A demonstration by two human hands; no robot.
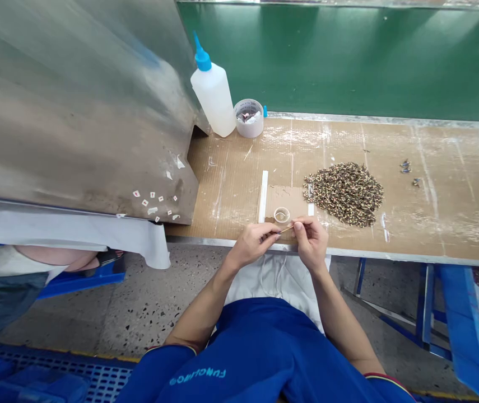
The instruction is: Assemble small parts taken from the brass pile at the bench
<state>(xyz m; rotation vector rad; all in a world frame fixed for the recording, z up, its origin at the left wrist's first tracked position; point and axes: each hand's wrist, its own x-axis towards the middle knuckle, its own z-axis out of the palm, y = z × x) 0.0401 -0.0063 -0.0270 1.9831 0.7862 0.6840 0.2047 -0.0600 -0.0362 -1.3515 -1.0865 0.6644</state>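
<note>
My left hand (254, 244) is closed in a pinch near the table's front edge. A small dark part seems to show at its fingertips, too small to name. My right hand (312, 242) pinches a thin yellowish stick (287, 229), whose other end reaches the left fingertips. Just beyond the fingers stands a small round clear cup (282, 210) on a piece of cardboard (292, 197). To the right lies a large pile of small brass-and-dark metal parts (346, 193).
A white bottle with a blue nozzle (214, 98) and a tape roll holding scraps (249, 127) stand at the back left. A metal housing (96, 112) rises on the left. Several loose parts (405, 165) lie right. A green belt (348, 61) runs behind.
</note>
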